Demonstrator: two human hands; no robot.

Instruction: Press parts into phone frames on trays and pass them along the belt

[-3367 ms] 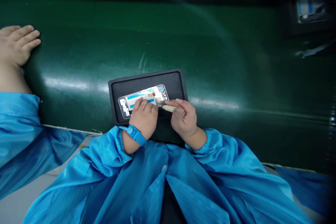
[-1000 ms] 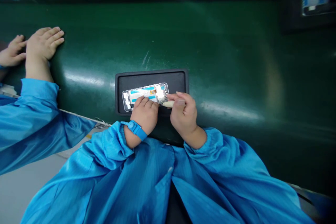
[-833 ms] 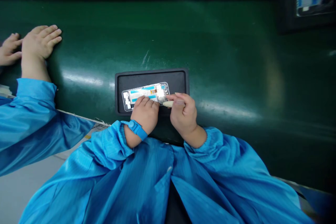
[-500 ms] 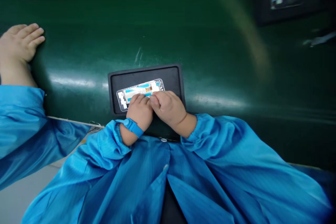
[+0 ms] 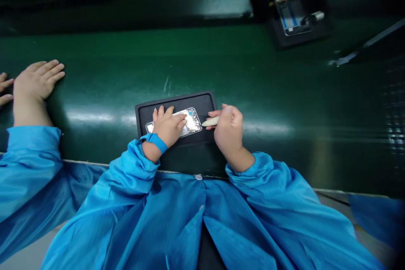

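I look down on a wide green conveyor belt (image 5: 268,84) running across the whole view, with a person's blue smock (image 5: 177,223) filling the bottom centre. At the far left, a co-worker in a blue sleeve (image 5: 31,164) rests one spread hand (image 5: 36,80) on the belt, and a second hand (image 5: 4,88) pokes in at the edge. At the upper right, a second black tray (image 5: 291,12) sits tilted in the view and holds a second phone frame (image 5: 291,12). In the lower centre, just above the smock, lies a black rubber tray (image 5: 205,105). A phone frame (image 5: 190,120) lies flat inside it, with blue strips and a small circuit area at its right end. My wearer's left hand (image 5: 167,125), circled by a blue wrist strap (image 5: 154,142), is spread palm down on the frame and covers its left half. The right hand (image 5: 229,128) pinches a cream-coloured pry stick (image 5: 210,122) between thumb and fingers, its tip just beside the frame's right end.
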